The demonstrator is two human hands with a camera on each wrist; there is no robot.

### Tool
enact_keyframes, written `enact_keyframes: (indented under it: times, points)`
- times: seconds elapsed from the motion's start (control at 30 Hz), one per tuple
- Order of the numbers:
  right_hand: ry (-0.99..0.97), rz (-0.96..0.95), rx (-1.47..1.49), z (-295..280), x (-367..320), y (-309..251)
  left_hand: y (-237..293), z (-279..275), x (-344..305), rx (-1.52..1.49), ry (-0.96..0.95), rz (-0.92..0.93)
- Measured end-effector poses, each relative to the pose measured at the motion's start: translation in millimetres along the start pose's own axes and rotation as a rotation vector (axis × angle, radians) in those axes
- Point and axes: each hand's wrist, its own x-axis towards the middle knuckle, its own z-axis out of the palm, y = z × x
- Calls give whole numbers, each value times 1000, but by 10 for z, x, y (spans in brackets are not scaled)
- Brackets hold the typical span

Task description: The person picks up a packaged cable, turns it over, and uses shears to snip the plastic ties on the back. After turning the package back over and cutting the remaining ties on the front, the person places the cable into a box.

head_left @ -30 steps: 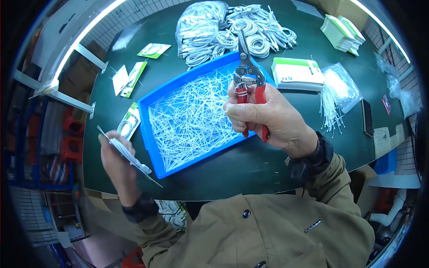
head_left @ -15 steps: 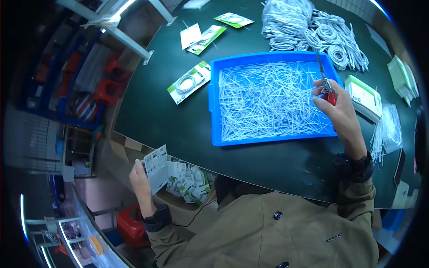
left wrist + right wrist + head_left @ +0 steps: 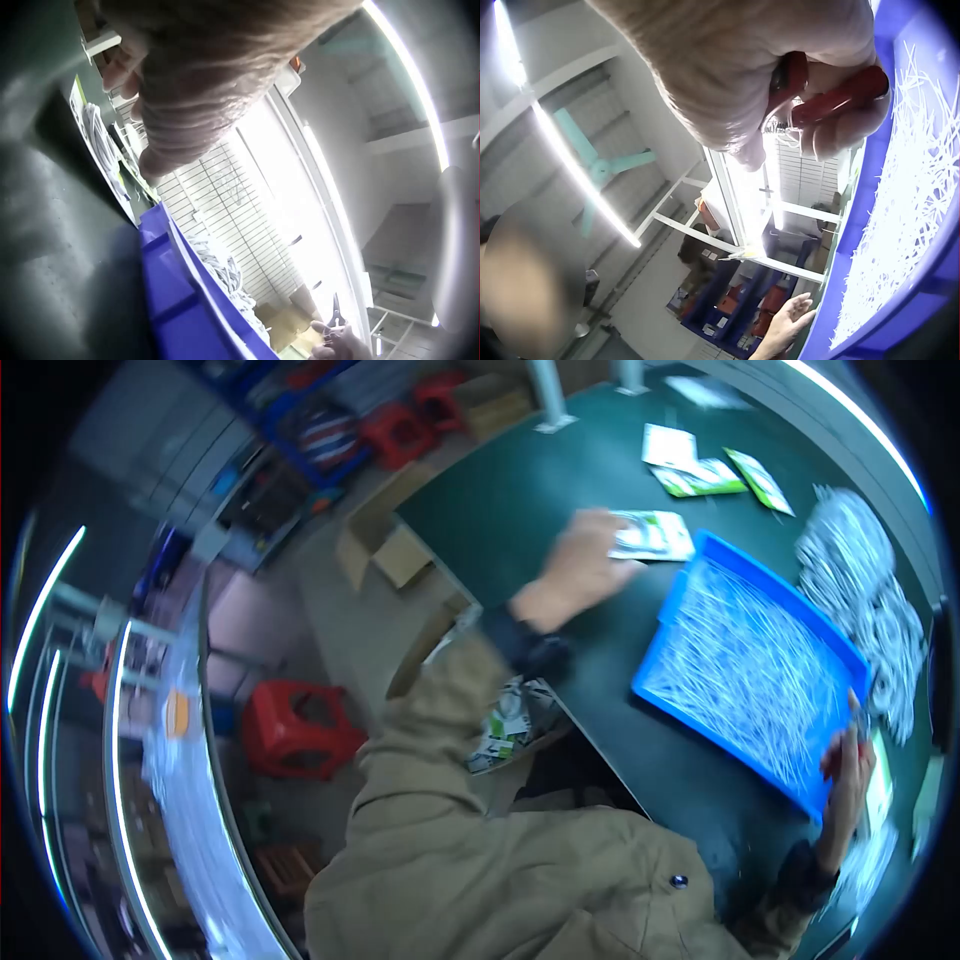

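My left hand (image 3: 580, 565) reaches over the table at a packaged cable (image 3: 660, 535), a coiled white cable on a green-and-white card. Its fingers overlap the near end of the pack in the head view. In the left wrist view the fingers (image 3: 124, 71) hang loosely above the card's coiled cable (image 3: 101, 139), with nothing gripped. My right hand (image 3: 850, 785) grips red-handled pruning shears (image 3: 844, 97) over the right end of a blue tray (image 3: 725, 757). Thin white strips (image 3: 745, 660) fill the tray.
More cable packs (image 3: 705, 478) lie on the far side of the table. Coiled white cables (image 3: 850, 550) are heaped behind the tray. Below the table edge, a cardboard box holds several packs (image 3: 510, 720). A red stool (image 3: 300, 730) stands on the floor to the left.
The head view has swung left. The card that my left hand held beside the table is out of that hand, which has moved up to a pack on the table. My right hand still grips the shears.
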Motion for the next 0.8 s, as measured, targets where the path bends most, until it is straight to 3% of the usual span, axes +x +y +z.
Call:
enact_keyframes:
  times: [0.13, 0.3, 0.37, 0.5, 0.7, 0.8]
  points:
    - [-66, 102, 95, -110, 101, 324, -451, 726, 169, 164, -148, -72]
    - [-119, 108, 37, 38, 138, 325, -564, 833, 246, 331, -141, -42]
    - [-159, 92, -74, 247, 10, 11, -611, 776, 192, 350, -138, -31]
    - [-172, 42, -289, 280, -31, 6, -555, 478, 166, 233, -36, -93]
    - [-193, 97, -219, 129, 93, 187, -65, -199, 197, -97, 170, -246]
    - [-194, 78, -218, 111, 73, 153, 237, -346, 189, -305, 199, -233]
